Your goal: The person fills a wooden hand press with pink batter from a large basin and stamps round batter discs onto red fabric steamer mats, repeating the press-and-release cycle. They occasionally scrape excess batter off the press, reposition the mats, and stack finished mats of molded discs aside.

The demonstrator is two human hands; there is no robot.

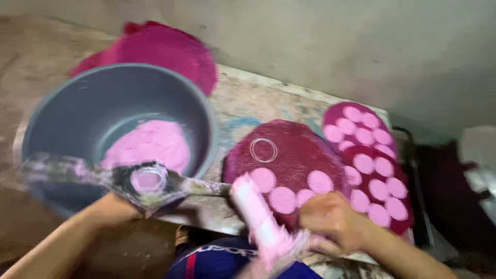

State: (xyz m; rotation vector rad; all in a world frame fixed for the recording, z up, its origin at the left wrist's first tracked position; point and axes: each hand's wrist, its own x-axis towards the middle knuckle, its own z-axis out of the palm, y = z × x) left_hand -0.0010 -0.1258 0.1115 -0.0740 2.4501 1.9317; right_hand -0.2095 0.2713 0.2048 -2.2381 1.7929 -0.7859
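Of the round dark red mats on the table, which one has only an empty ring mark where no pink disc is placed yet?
The mat nearest the grey bowl: its upper part shows a bare ring outline, with pink discs only along its lower edge. The mats further right carry only discs.

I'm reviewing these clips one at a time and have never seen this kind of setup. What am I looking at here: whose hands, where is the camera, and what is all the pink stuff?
There is no machine here. One camera sits on a person's head and looks down at their two bare hands, so this single picture is their own view.

The left hand holds a long flat tool smeared with pink paste, with a round ring opening filled with pink. The right hand grips a pink-coated stick-like scraper; the blur hides its exact shape.

On the worn table stands a grey bowl holding pink paste. Beside it lie round dark red mats: the nearest mat carries a few pink discs and one empty ring mark, and two farther mats are covered with discs. Another magenta mat lies behind the bowl.
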